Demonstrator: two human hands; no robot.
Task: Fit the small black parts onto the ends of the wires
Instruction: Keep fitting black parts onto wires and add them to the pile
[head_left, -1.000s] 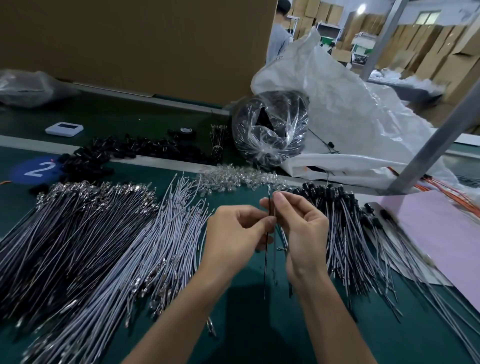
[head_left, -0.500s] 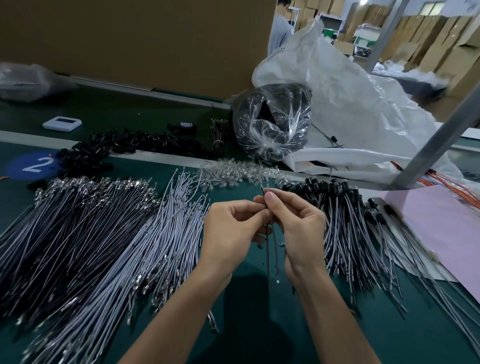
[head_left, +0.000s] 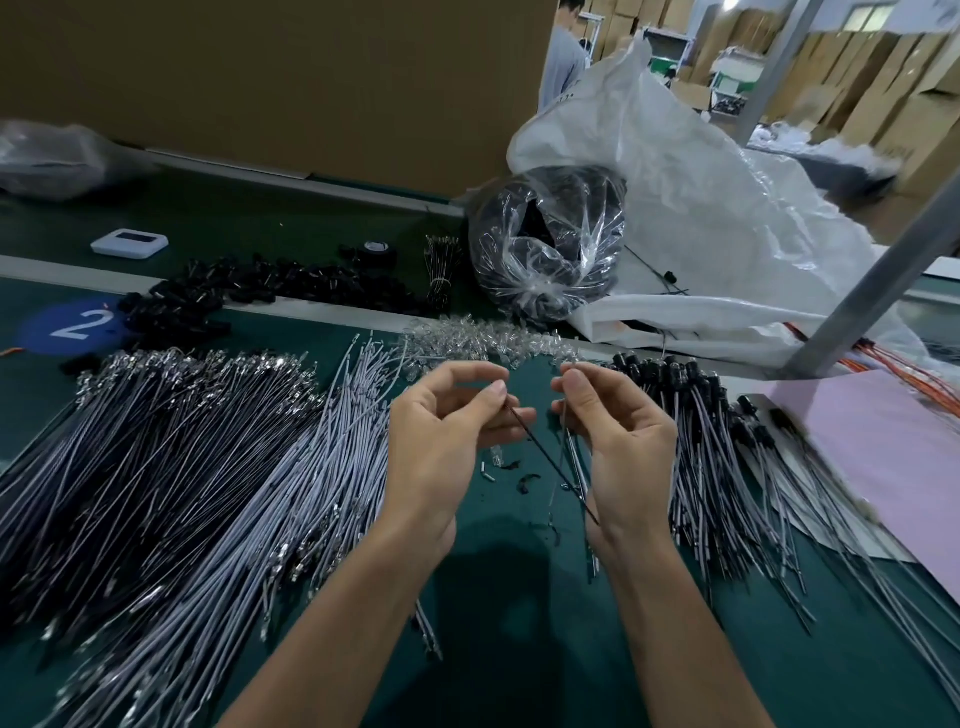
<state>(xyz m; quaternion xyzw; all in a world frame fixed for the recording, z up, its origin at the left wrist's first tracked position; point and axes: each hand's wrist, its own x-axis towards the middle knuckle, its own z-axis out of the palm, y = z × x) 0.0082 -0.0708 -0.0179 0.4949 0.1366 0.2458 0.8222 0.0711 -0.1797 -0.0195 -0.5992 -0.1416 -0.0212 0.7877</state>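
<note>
My left hand pinches the top end of a thin black wire that slants down to the right, over the green mat. A palm's width to its right, my right hand pinches a thin grey wire that hangs down; its upper end is hidden by my fingers. A heap of small black parts lies at the back left. Loose grey wires with metal ends cover the mat on the left. Wires fitted with black parts lie on the right.
Small clear parts are scattered just beyond my hands. A clear bag of black parts and a big white sack stand behind. A pink sheet lies at the right, beside a slanted metal post. A person stands far back.
My hands were together, working on one spot at the wire tops. They have drawn apart, the left taking the black wire and the right keeping the grey one.
</note>
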